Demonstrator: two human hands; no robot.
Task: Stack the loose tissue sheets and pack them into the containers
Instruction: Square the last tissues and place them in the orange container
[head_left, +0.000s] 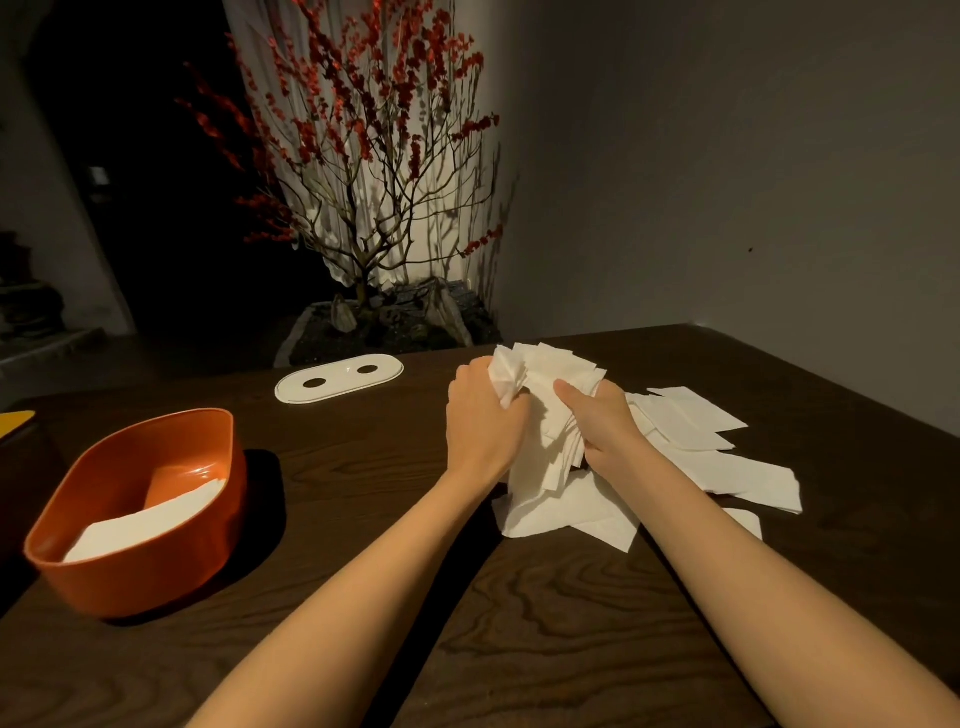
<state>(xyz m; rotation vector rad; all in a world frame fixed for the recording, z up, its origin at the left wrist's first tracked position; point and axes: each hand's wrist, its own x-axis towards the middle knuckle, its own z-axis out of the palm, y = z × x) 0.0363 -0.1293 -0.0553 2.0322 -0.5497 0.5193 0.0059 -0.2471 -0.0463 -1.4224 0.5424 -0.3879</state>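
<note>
Both forearms reach forward over the dark wooden tabletop (363, 519) and meet at a bundle of tissue sheets (545, 395). The left hand (480, 415) has a tight grip, its curled fingers bunching the bundle's left edge, with the back of the hand facing up. The right hand (597, 415) clasps the bundle from the right side, thumb pointing up and left across the sheets, its grip narrow around the paper. The bundle stands lifted and fanned above more loose tissue sheets (717, 457) spread flat on the tabletop beneath and to the right. An orange container (208, 499), well apart to the left, holds a flat stack of tissues (140, 525). A white oval lid (340, 382) with two holes lies beyond it. No writing or labels can be read anywhere.
</note>
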